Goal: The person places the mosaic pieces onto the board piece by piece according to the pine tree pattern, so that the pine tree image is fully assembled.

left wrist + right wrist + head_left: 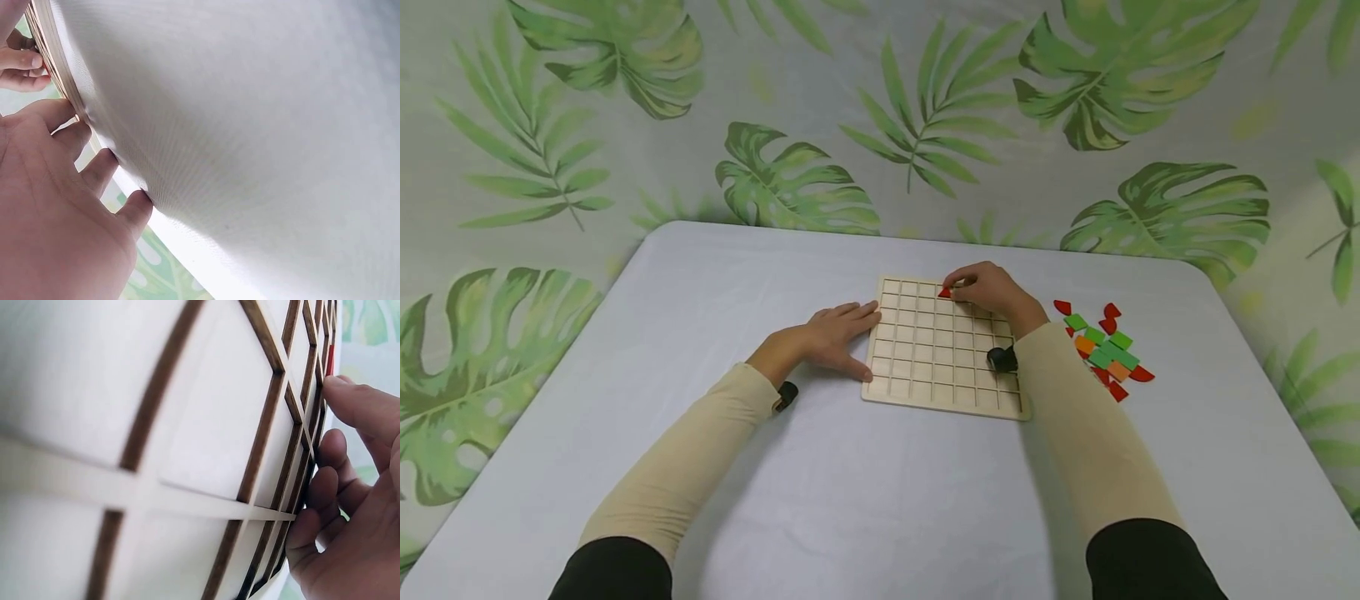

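A wooden grid board (925, 350) lies on the table, its square cells framed by raised strips. Near the board's far edge my right hand (988, 290) pinches a small red piece (945, 292) between thumb and fingertips, over a cell close to the top row. In the right wrist view the red piece (330, 360) shows as a thin sliver beyond the thumb, and the other fingers curl close to the grid. My left hand (838, 337) rests at the board's left edge with fingers spread; in the left wrist view its fingertips (139, 203) touch down on the white cloth.
Right of the board lies a loose cluster of flat pieces: green squares (1108, 354), orange squares (1118, 371) and red rounded pieces (1141, 374). A white cloth (865, 500) covers the table. Behind it hangs a leaf-patterned sheet (925, 125).
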